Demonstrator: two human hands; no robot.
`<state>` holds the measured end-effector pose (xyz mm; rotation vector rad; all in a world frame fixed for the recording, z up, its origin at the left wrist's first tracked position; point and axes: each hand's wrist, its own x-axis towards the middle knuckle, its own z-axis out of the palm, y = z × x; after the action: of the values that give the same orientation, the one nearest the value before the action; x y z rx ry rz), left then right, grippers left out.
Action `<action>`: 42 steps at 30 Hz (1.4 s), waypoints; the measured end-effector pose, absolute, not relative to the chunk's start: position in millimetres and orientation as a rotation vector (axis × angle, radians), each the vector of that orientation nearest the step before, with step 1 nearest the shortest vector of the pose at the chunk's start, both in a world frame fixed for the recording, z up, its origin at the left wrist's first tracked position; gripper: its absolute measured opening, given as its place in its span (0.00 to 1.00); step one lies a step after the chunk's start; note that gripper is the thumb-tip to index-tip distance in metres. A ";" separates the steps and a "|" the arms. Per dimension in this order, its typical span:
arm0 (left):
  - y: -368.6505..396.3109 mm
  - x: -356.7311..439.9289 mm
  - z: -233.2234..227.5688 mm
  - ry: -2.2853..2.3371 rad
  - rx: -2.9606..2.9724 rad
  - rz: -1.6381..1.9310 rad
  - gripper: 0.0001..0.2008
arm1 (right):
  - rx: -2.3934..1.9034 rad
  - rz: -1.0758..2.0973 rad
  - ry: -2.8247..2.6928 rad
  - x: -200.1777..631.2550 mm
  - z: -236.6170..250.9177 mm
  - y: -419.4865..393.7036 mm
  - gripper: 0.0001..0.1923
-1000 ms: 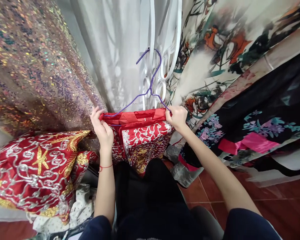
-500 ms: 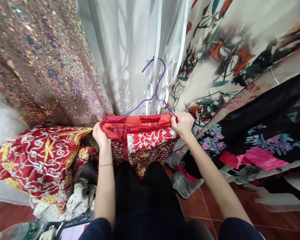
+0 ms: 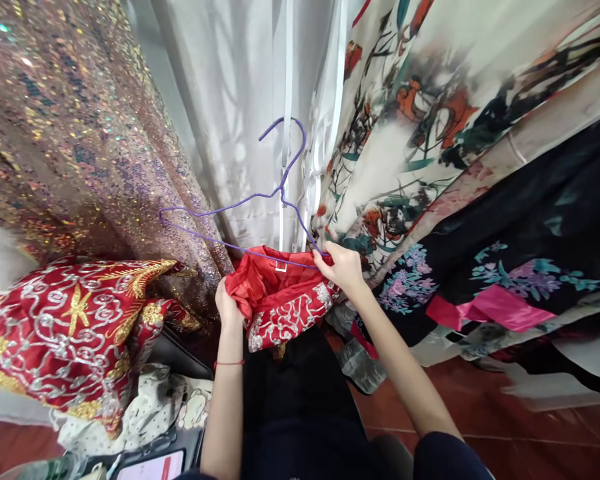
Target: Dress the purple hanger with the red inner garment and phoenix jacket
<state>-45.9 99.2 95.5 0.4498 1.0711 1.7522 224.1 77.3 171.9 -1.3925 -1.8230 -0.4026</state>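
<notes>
A red skirt (image 3: 290, 319) with silver embroidery hangs between my hands, its waistband gathered on the left. My left hand (image 3: 229, 303) is closed around the bunched red cloth at the left end of the waistband. With its fingers closed, my right hand (image 3: 343, 268) grips the waistband's right end together with the right corner of a purple wire hanger (image 3: 240, 200). The hanger's left corner sticks out free of the cloth, past my left hand, and its hook points up. A small white label shows inside the waistband.
Left of me lies a red garment (image 3: 80, 327) with gold and silver embroidery, above a white dotted cloth (image 3: 150, 407) and a phone (image 3: 153, 465). A sequinned fabric (image 3: 105, 133) hangs at left. Floral garments (image 3: 420, 113) and a black one (image 3: 540, 220) hang at right.
The hanger's left end has come out of the waistband and now shows bare. My left hand has moved inward and down, bunching the cloth. The right hand still holds its corner.
</notes>
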 end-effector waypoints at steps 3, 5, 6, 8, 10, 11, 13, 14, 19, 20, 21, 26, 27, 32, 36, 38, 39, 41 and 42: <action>76.9 -54.5 99.2 1.188 0.557 1.730 0.14 | -1.343 -0.191 -1.673 225.5 167.8 72.2 0.14; 62.9 -63.3 114.6 1.433 0.874 1.675 0.15 | -1.305 -0.073 -1.534 228.6 167.0 69.3 0.15; 55.8 -65.9 125.2 1.574 1.085 1.658 0.13 | -1.287 -0.034 -1.456 229.3 166.8 68.1 0.16; 42.0 -64.0 148.4 1.716 1.543 1.655 0.10 | -1.261 0.025 -1.311 227.7 166.6 66.2 0.20; 30.4 -50.9 167.8 1.503 1.958 1.598 0.08 | -1.248 0.082 -1.232 222.7 166.0 64.9 0.23; 26.0 -41.0 173.7 1.326 2.141 1.464 0.08 | -1.246 0.112 -1.220 219.6 165.5 64.3 0.24; 20.8 -18.3 175.5 1.064 2.368 1.095 0.08 | -1.244 0.161 -1.229 214.2 164.3 62.8 0.24; 19.5 -7.6 171.7 1.062 2.416 0.924 0.14 | -1.243 0.174 -1.242 212.7 163.9 61.7 0.24; 14.6 11.8 144.7 1.395 2.435 0.274 0.09 | -1.252 0.185 -1.295 220.9 165.4 50.1 0.22; 13.3 7.8 143.9 1.415 2.470 0.331 0.05 | -1.257 0.194 -1.307 224.1 166.0 46.8 0.22; 12.8 2.1 145.3 1.445 2.514 0.470 0.04 | -1.262 0.211 -1.320 226.7 166.1 43.5 0.22; 33.1 -30.4 158.5 1.637 2.536 0.921 0.04 | -1.254 0.332 -1.443 221.4 160.2 31.5 0.24; 39.7 -35.3 158.1 1.621 2.523 0.807 0.05 | -1.250 0.334 -1.478 217.9 158.0 30.3 0.23; 48.3 -49.4 143.4 1.548 2.438 0.441 0.11 | -1.218 0.386 -1.531 214.9 141.4 21.8 0.21; 33.7 -49.3 135.9 1.513 2.400 0.511 0.09 | -1.112 0.543 -1.381 227.9 117.7 -1.1 0.17; 29.2 -46.3 134.6 1.506 2.394 0.522 0.09 | -1.102 0.545 -1.379 230.4 106.0 -17.5 0.17; 28.0 -44.5 134.0 1.490 2.397 0.525 0.09 | -1.118 0.526 -1.399 230.0 101.4 -25.5 0.19; 26.9 -40.9 132.6 1.439 2.406 0.530 0.08 | -1.168 0.474 -1.454 227.3 95.6 -38.7 0.20; 26.6 -39.3 131.7 1.420 2.406 0.529 0.07 | -1.195 0.453 -1.482 225.8 94.6 -43.1 0.19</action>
<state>-39.3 26.6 131.7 2.4063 1.4200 0.5285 225.8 -43.1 94.6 -1.1949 -1.4822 0.4526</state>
